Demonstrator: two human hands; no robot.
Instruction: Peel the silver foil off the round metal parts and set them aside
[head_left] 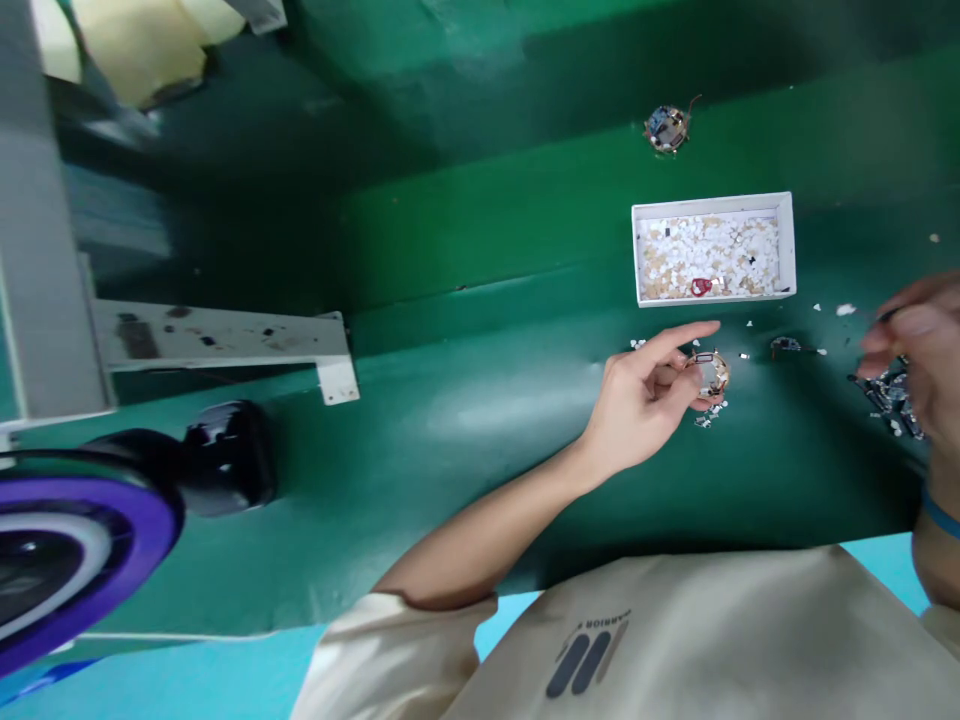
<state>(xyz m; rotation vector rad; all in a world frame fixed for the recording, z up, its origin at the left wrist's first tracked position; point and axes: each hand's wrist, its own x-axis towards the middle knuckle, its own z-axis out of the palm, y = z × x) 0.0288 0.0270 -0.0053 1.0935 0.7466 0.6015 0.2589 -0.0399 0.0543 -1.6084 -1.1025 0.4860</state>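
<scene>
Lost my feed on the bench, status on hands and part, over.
Left hand pinching small round gold-rimmed part, forefinger extended. Right hand blurred, over pile of small dark parts. White tray of pale chips beyond, clear of both.

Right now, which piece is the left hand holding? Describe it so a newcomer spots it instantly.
Start at the white tray of pale chips on the green table. Just below its lower left corner, the left hand pinches a small round board. Unlike the loose round board above the tray, this one sits in the fingers among white scraps.
</scene>
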